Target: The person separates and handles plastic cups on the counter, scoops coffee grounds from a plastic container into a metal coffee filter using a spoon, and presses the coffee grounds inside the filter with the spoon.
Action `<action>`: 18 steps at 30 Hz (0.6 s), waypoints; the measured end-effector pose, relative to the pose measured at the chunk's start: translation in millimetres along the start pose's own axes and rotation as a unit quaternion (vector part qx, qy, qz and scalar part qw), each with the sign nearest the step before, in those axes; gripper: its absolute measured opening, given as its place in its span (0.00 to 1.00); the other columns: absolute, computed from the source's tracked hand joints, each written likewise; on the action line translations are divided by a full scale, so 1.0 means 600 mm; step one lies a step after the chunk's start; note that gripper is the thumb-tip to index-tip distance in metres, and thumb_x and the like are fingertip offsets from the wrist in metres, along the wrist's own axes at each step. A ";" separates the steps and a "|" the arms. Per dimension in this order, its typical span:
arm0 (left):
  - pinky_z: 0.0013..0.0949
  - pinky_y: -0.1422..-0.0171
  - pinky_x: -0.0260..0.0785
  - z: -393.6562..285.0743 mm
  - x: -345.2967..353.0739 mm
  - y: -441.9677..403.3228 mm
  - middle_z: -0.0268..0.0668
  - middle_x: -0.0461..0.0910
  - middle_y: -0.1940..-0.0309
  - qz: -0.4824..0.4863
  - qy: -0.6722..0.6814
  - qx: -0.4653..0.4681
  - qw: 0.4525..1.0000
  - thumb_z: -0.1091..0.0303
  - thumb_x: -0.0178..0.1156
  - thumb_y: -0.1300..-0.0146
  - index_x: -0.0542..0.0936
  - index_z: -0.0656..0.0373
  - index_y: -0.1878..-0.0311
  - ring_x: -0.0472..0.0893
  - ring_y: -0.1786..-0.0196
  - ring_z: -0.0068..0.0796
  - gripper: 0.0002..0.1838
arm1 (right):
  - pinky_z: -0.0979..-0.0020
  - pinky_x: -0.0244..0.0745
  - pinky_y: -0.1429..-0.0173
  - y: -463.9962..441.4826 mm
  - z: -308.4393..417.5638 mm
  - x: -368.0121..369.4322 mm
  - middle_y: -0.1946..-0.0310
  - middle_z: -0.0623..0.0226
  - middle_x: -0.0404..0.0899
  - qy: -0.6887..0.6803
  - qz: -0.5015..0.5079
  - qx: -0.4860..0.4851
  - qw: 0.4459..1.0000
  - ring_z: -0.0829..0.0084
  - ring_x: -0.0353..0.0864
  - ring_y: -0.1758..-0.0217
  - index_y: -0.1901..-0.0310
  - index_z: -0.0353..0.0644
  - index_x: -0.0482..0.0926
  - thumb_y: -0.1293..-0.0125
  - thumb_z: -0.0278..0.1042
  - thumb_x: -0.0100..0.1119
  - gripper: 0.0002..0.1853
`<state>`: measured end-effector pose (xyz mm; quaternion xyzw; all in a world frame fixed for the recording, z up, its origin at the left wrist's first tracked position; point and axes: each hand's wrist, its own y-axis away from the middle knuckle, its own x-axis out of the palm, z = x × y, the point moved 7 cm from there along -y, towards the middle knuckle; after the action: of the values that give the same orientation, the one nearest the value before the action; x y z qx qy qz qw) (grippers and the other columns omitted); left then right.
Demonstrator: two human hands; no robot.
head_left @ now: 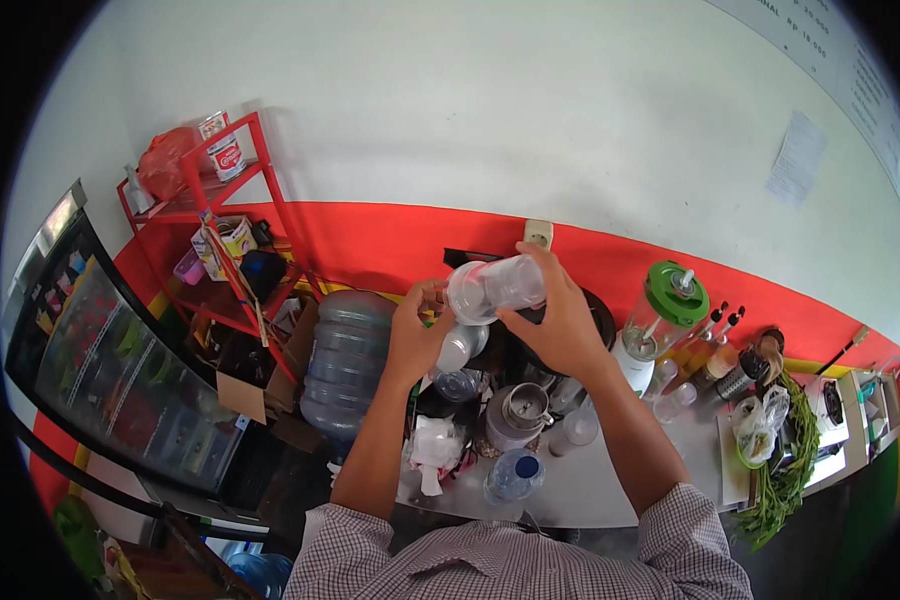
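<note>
Gripping clear plastic cups (510,283), tipped nearly sideways, between left hand (417,335) at one end and right hand (567,328) curled round the other, above the tabletop (620,490), before the red-and-white wall (400,140), between a large water jug (345,370) and a green-lidded blender (658,318).

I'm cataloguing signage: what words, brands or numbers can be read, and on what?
"NAL RP 18.000", on the wall sign, cut off.
"P 20.000", same sign, cut off.
Too small or blurred: the sign's other lines, the red-and-white can, the wall paper, marks on the fridge door.
</note>
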<state>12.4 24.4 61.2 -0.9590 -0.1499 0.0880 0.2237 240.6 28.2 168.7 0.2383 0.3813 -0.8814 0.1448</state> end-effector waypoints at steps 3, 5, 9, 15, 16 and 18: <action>0.34 0.39 0.74 0.035 -0.001 -0.002 0.34 0.87 0.49 -0.023 0.004 -0.027 0.999 0.73 0.72 0.33 0.82 0.60 0.34 0.82 0.47 0.27 0.24 | 0.49 0.81 0.30 -0.009 0.005 0.025 0.26 0.51 0.77 0.038 0.017 -0.017 0.999 0.43 0.81 0.28 0.19 0.45 0.65 0.33 0.35 0.77 0.44; 0.35 0.39 0.74 0.057 -0.005 -0.006 0.35 0.87 0.48 -0.040 -0.013 -0.024 0.999 0.72 0.72 0.33 0.82 0.60 0.35 0.82 0.47 0.29 0.23 | 0.48 0.80 0.30 -0.015 0.006 0.037 0.27 0.51 0.76 0.055 0.031 0.002 0.998 0.42 0.80 0.27 0.19 0.46 0.64 0.33 0.35 0.76 0.43; 0.36 0.42 0.77 0.076 -0.007 -0.005 0.37 0.86 0.45 -0.053 -0.019 -0.049 0.997 0.71 0.72 0.33 0.83 0.60 0.37 0.83 0.48 0.32 0.22 | 0.47 0.80 0.30 -0.022 0.006 0.057 0.28 0.52 0.77 0.091 0.019 -0.039 0.995 0.42 0.79 0.27 0.19 0.46 0.64 0.33 0.34 0.76 0.44; 0.35 0.45 0.79 0.089 -0.017 -0.011 0.41 0.86 0.46 -0.051 -0.052 -0.052 0.996 0.74 0.69 0.33 0.84 0.66 0.37 0.84 0.49 0.29 0.21 | 0.47 0.79 0.28 -0.037 -0.007 0.088 0.26 0.49 0.76 0.117 0.040 -0.021 0.992 0.40 0.79 0.28 0.18 0.45 0.63 0.34 0.35 0.77 0.45; 0.35 0.45 0.79 0.085 -0.018 -0.012 0.41 0.86 0.46 -0.050 -0.053 -0.052 0.996 0.74 0.69 0.33 0.84 0.66 0.37 0.84 0.49 0.29 0.21 | 0.47 0.79 0.28 -0.038 -0.004 0.095 0.26 0.49 0.76 0.128 0.045 -0.026 0.990 0.40 0.79 0.29 0.18 0.44 0.63 0.34 0.35 0.77 0.46; 0.33 0.47 0.79 0.084 -0.010 -0.010 0.42 0.88 0.49 -0.025 0.028 -0.107 0.994 0.75 0.67 0.31 0.84 0.70 0.36 0.85 0.50 0.27 0.21 | 0.47 0.78 0.28 -0.038 -0.007 0.109 0.26 0.48 0.76 0.138 0.049 -0.031 0.989 0.40 0.79 0.29 0.18 0.42 0.63 0.34 0.35 0.77 0.46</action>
<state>-6.7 47.7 20.0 -0.9755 -0.1762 0.0393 0.1258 176.5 41.9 145.2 0.3715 0.4129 -0.8195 0.1410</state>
